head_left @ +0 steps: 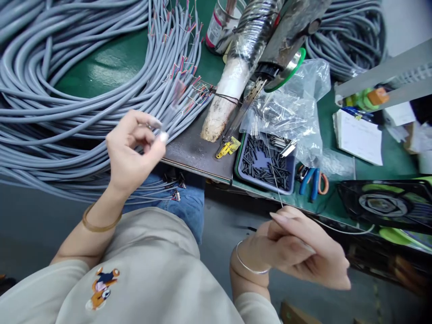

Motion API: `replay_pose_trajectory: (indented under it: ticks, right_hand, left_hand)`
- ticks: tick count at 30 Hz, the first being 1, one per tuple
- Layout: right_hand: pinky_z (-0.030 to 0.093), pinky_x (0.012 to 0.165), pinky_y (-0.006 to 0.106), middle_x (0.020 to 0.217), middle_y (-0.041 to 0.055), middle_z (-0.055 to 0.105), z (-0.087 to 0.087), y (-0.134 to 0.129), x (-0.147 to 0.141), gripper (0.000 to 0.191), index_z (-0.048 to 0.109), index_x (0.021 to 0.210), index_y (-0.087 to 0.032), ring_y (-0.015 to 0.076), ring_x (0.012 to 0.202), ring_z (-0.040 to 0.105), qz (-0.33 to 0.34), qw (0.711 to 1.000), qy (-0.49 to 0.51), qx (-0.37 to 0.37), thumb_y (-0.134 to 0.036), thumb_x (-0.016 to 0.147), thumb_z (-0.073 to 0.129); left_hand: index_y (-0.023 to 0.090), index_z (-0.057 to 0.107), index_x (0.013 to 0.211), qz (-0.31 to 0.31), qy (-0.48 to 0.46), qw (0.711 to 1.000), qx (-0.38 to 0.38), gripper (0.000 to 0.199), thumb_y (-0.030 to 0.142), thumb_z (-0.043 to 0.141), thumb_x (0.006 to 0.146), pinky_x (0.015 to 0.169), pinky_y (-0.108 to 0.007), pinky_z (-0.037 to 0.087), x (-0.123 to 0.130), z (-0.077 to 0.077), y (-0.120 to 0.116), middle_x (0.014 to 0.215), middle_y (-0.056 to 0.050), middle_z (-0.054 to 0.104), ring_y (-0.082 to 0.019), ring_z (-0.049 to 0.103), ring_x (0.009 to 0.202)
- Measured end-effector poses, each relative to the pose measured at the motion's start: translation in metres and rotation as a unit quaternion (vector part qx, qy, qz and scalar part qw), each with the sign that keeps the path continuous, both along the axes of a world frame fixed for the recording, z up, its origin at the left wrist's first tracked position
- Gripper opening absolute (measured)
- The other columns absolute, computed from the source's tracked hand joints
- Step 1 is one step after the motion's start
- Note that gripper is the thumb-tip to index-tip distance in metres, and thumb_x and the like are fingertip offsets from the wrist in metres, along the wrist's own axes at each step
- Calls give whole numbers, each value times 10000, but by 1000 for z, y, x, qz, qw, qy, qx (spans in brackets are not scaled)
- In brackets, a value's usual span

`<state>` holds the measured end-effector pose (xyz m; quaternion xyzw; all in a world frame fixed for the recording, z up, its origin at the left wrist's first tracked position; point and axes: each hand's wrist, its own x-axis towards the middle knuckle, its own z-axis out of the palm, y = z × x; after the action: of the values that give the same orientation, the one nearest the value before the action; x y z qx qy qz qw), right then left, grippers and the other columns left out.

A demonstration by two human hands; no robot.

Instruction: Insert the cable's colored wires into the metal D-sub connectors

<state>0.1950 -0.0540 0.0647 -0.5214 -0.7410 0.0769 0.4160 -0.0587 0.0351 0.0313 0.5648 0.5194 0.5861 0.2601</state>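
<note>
My left hand (137, 146) is raised in front of the cable ends, its thumb and fingers pinched round what looks like a grey cable. A smeared reddish end (178, 91) shows just beyond the fingertips; its detail is blurred. Grey cables (135, 96) lie in a thick bundle on the left, their stripped coloured wires (194, 92) pointing to the middle. My right hand (300, 247) is curled in front of the bench edge, closed on a thin solder wire (274, 173). That wire runs up toward the green-rimmed spool (292, 69).
A wrapped white tube (226, 96) angles over the bench beside a yellow clip (228, 147). Black pins fill a purple tray (286, 191), partly under a plastic bag (303, 121). Pliers (313, 183), a black fan (384, 204) and a notepad (359, 137) lie right. Connectors (177, 195) hang over my lap.
</note>
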Motion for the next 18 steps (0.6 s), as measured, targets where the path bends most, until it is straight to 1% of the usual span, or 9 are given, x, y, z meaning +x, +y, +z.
replay_pose_trajectory:
  ticks: [1, 3, 5, 6, 8, 10, 12, 16, 18]
  right_hand:
    - [500, 505, 298, 746, 25, 721, -1, 2, -2, 229, 760, 1023, -233, 171, 602, 679, -9, 1000, 9, -6, -436, 930, 710]
    - [494, 523, 295, 759, 24, 715, -4, 6, -9, 227, 761, 1006, -229, 166, 616, 670, -32, 999, 30, -23, -433, 911, 734]
    - [466, 523, 283, 747, 15, 697, -7, 11, -16, 203, 763, 986, -226, 149, 599, 638, -56, 997, 51, -32, -415, 925, 720]
    - [441, 517, 275, 731, 7, 682, -10, 13, -19, 185, 764, 976, -226, 136, 582, 611, -72, 995, 63, -30, -396, 946, 695]
    - [384, 503, 266, 698, -10, 650, -17, 16, -23, 180, 770, 970, -230, 110, 540, 535, -105, 990, 85, -25, -350, 990, 638]
    - [352, 503, 268, 688, -24, 630, -27, 18, -27, 182, 777, 981, -232, 93, 509, 454, -122, 988, 91, -40, -311, 1008, 616]
    - [376, 530, 267, 713, -25, 644, -38, 18, -30, 154, 772, 957, -224, 86, 520, 442, -102, 989, 76, -71, -274, 1000, 633]
    - [431, 601, 258, 763, -7, 689, -52, 14, -34, 153, 741, 869, -206, 93, 613, 537, -6, 991, 65, -115, -201, 982, 639]
    - [383, 557, 259, 728, -18, 656, -53, 14, -32, 162, 743, 862, -203, 81, 561, 466, -28, 988, 105, -109, -202, 981, 632]
  left_hand:
    - [206, 685, 922, -116, -28, 991, -55, 144, 174, 752, 799, 487, -230, 377, 0, 6, -9, 538, 86, 551, -74, 437, 458]
    - [168, 735, 948, -346, -62, 918, -182, 185, 205, 798, 778, 497, -210, 423, 4, 14, -25, 584, 48, 622, -77, 509, 495]
    - [143, 730, 990, -415, -144, 846, -304, 170, 219, 742, 838, 496, -198, 451, 13, 11, -35, 694, -6, 711, -79, 562, 525]
    - [140, 712, 996, -420, -185, 821, -340, 189, 230, 748, 834, 480, -192, 455, 19, 7, -38, 742, -23, 737, -75, 564, 513]
    - [138, 692, 997, -380, -234, 815, -369, 244, 242, 793, 801, 446, -163, 421, 30, -6, -39, 773, -29, 744, -60, 554, 504]
    - [134, 692, 973, -331, -249, 831, -372, 285, 268, 836, 767, 416, -145, 387, 39, -17, -38, 748, -18, 724, -56, 552, 496]
    - [130, 700, 941, -294, -249, 848, -364, 314, 295, 870, 734, 405, -141, 391, 45, -23, -36, 720, -10, 711, -62, 562, 500]
    - [127, 724, 881, -257, -240, 879, -322, 325, 319, 906, 690, 468, -152, 477, 49, -22, -33, 724, -24, 743, -80, 612, 552]
    - [125, 728, 864, -270, -226, 881, -314, 282, 323, 875, 727, 435, -150, 446, 50, -19, -32, 699, -24, 744, -64, 567, 493]
